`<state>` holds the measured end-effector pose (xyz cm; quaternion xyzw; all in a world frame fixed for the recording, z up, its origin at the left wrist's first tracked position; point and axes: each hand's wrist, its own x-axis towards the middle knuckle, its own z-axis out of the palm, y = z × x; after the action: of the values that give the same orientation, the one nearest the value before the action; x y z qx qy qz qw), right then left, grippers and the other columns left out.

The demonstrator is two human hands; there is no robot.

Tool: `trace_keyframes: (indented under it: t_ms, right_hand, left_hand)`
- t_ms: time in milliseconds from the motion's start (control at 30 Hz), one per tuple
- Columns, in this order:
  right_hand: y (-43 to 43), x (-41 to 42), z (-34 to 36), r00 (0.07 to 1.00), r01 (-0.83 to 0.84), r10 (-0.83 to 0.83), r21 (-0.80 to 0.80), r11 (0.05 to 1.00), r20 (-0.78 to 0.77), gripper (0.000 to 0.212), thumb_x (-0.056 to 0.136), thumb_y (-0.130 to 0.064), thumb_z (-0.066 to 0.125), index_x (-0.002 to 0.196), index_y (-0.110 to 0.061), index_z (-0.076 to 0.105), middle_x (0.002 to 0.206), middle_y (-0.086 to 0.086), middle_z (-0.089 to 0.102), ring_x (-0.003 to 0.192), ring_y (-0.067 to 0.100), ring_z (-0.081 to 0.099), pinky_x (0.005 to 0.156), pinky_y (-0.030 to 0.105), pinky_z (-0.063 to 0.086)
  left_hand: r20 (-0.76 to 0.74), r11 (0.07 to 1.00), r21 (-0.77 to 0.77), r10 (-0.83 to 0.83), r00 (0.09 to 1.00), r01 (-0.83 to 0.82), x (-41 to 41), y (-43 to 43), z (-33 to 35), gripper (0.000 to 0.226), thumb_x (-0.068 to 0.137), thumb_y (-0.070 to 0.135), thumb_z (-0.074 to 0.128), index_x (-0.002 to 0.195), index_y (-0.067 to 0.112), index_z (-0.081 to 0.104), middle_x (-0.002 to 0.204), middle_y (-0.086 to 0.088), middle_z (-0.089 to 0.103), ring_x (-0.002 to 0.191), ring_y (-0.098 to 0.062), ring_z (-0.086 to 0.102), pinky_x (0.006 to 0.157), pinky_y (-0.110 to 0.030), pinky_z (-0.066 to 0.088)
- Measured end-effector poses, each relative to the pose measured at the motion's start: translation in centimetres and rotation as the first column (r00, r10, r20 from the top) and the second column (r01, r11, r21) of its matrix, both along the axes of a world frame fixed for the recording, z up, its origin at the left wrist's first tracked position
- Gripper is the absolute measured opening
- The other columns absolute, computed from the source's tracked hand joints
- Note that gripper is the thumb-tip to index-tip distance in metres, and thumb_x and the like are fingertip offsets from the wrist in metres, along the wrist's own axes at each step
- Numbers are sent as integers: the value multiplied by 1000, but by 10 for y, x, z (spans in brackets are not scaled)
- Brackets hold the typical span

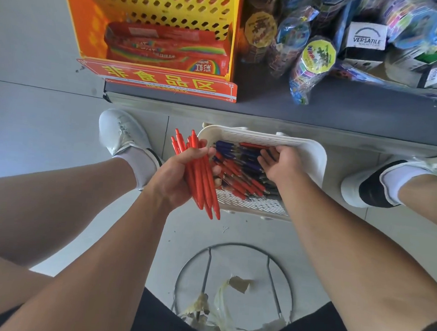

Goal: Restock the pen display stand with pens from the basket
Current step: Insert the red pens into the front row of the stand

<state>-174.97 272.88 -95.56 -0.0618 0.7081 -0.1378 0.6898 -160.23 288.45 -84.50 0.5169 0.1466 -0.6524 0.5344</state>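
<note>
Nearest us, a wire stool frame (235, 245) with paper scraps under it, and the person leans out over it. The left grip (178, 178) is clenched round a fat bundle of red pens (205, 190), all pointing one way. Sorted by colour, I'd say, ready for one slot. Just right of it, the right grip (279, 164) is down in the white basket (312, 155), fingers curled among mixed red and blue pens (240, 166). Whether it has one pinched, I can't tell. The basket sits on the floor between the white shoes (119, 131), handy for short reaches. Beyond, the shelf (318, 107) carries an orange rack (73, 15) of sweets. There's no pen stand in sight.
</note>
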Motion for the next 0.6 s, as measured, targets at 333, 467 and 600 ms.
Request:
trace_keyframes:
  t_ms: [333, 467, 600]
  right_hand:
    - [-5, 0, -4, 999, 37, -37, 33, 999, 4, 10, 102, -13, 52, 101, -6, 59, 96, 5, 63, 91, 23, 63, 63, 38, 53]
    - [-6, 4, -1, 999, 37, -37, 27, 999, 6, 19, 102, -10, 51, 118, -3, 58, 101, 8, 60, 96, 23, 60, 64, 38, 53]
    - [-2, -3, -1, 995, 71, -71, 14, 997, 72, 23, 106, -11, 42, 123, -4, 56, 105, 8, 62, 98, 25, 61, 76, 41, 52]
  left_hand:
    - [1, 999, 29, -15, 1000, 15, 3, 3, 1, 21, 80, 23, 67, 92, 9, 76, 83, -8, 69, 75, -21, 68, 77, -42, 61]
    - [12, 1000, 22, -8, 1000, 7, 3, 2, 0, 20, 84, 22, 65, 76, 17, 82, 83, -4, 71, 78, -22, 67, 84, -45, 57]
    - [12, 1000, 5, 9, 1000, -9, 1, 1, 0, 24, 86, 19, 63, 72, 21, 82, 83, -2, 72, 79, -22, 66, 84, -45, 56]
